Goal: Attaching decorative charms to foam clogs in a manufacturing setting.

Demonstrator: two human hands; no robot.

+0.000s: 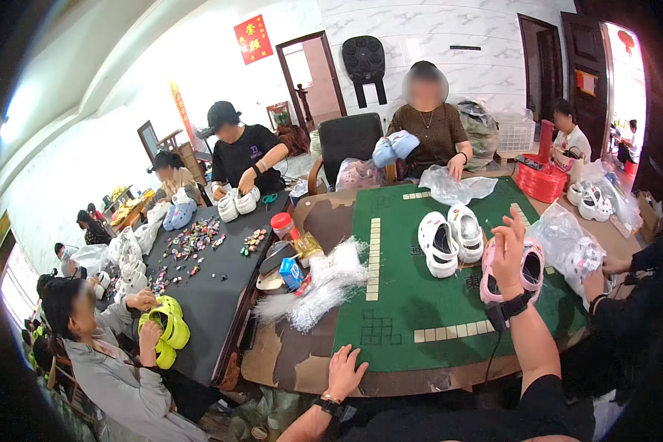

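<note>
Pink clog (530, 269): smooth moulded foam, rounded, held upright in the right hand (507, 254) over the green felt table (412, 302); toe hidden by fingers. Left hand (344, 372): spread flat, empty, on the table edge. White clogs (449, 236): perforated pair, nearby.

Counts of footwear, people and table items in the workroom.

Two white perforated foam clogs (449, 239) lie as a pair on the green felt tabletop (420, 302); one pink foam clog (527, 271) is raised in one hand (507, 254), while one other hand (344, 372) lies flat at the table edge. Two pale blue clogs (395, 147) are held by the seated person opposite, two white clogs (239, 202) by the person in black, and two yellow-green clogs (171, 331) by the person at lower left. One red-capped clear jar (282, 225) stands between the two tables. At least seven other people are visible; small coloured shoe charms (191, 243) on the dark table are too many to count.
</note>
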